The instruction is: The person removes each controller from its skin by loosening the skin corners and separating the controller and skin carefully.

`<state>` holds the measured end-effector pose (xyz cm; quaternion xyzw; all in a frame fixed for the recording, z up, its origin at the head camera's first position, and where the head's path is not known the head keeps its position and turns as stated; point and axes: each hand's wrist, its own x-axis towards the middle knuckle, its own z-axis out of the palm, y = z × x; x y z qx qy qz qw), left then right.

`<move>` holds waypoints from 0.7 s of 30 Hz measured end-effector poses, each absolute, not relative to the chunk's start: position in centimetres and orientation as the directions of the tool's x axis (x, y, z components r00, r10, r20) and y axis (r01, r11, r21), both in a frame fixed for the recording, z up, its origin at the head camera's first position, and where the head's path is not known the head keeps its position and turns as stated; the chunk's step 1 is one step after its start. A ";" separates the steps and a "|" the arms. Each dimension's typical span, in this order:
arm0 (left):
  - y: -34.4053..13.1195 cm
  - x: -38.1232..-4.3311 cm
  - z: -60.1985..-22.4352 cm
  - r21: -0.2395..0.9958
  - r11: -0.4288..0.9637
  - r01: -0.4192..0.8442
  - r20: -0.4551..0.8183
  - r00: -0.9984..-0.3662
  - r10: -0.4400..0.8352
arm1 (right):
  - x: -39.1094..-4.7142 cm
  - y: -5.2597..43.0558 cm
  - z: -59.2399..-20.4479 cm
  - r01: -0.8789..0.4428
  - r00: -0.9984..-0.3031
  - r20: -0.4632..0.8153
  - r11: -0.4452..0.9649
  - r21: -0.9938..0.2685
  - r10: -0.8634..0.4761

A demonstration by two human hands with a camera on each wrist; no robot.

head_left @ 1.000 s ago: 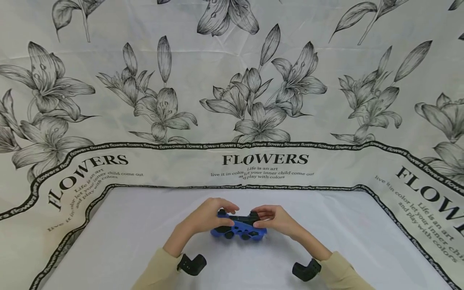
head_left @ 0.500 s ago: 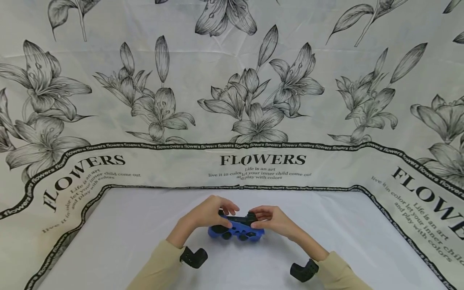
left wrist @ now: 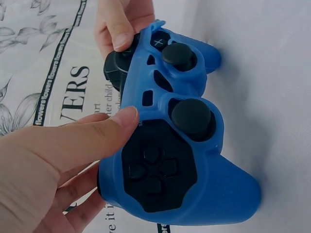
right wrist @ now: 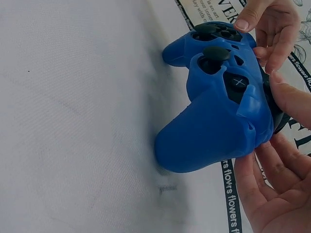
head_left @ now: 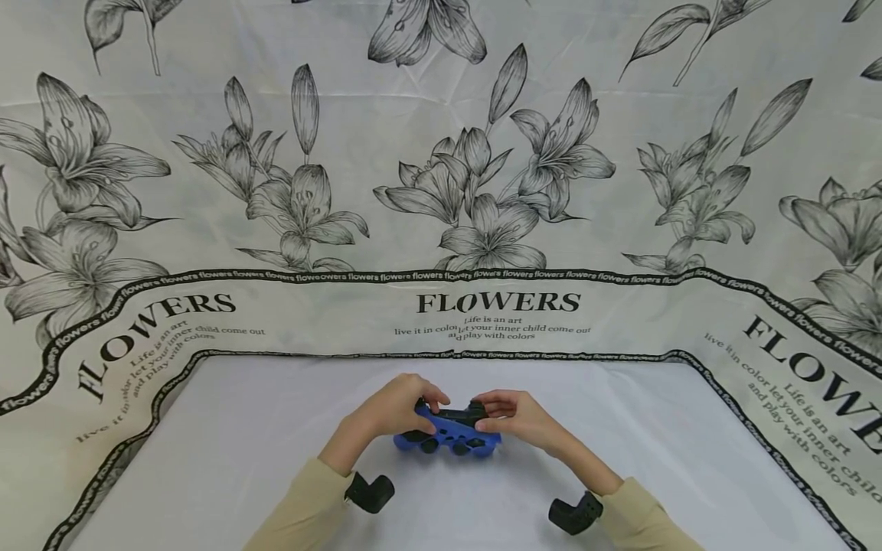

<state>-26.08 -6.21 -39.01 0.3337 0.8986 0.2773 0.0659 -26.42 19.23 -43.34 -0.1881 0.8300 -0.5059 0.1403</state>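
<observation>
A blue cover (left wrist: 211,182) encloses a black game controller (head_left: 460,415). Openings in the cover expose the directional pad (left wrist: 154,170) at the left end, two round thumbsticks (left wrist: 193,117) along the middle, and a button (right wrist: 238,81) marked with an X at the right end. Beside this button, a raised fold (right wrist: 250,101) of the cover stands out from the surface; along the edge away from the person, black parts of the controller protrude uncovered.

The controller lies between the two hands, its blue grips directed toward the person, above the white table (head_left: 241,444); whether the grips touch the table cannot be told. The left hand (head_left: 398,405) holds the left end, its thumb (left wrist: 104,133) laid over the front near the directional pad and its other fingers behind. The right hand (head_left: 518,413) pinches the right end narrowly, with the thumb (right wrist: 291,97) on the uncovered black edge and fingers on the opposite side, against the cover. A black device (head_left: 370,493) is worn at each wrist, next to a beige sleeve (head_left: 299,505). Beyond the table hangs a pale cloth (head_left: 344,314) printed with lilies and the word FLOWERS.
</observation>
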 end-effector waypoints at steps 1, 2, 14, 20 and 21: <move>-6.2 -26.0 -39.0 0.531 0.630 0.567 0.068 -0.769 0.635 | -26.4 19.2 -43.3 -0.171 -0.890 -0.043 0.419 -0.892 -0.455; -6.2 -26.0 -38.9 0.519 0.637 0.569 0.069 -0.771 0.633 | -26.4 19.2 -43.3 -0.169 -0.891 -0.045 0.422 -0.891 -0.452; -5.9 -25.7 -38.7 0.381 0.687 0.618 0.108 -0.768 0.631 | -26.2 19.3 -43.4 -0.159 -0.893 -0.050 0.416 -0.895 -0.447; -5.8 -25.6 -38.8 0.274 0.717 0.641 0.126 -0.763 0.634 | -26.3 19.3 -43.6 -0.156 -0.897 -0.052 0.427 -0.891 -0.438; -5.8 -25.6 -38.8 0.251 0.722 0.644 0.131 -0.762 0.634 | -26.3 19.3 -43.5 -0.159 -0.898 -0.051 0.430 -0.889 -0.437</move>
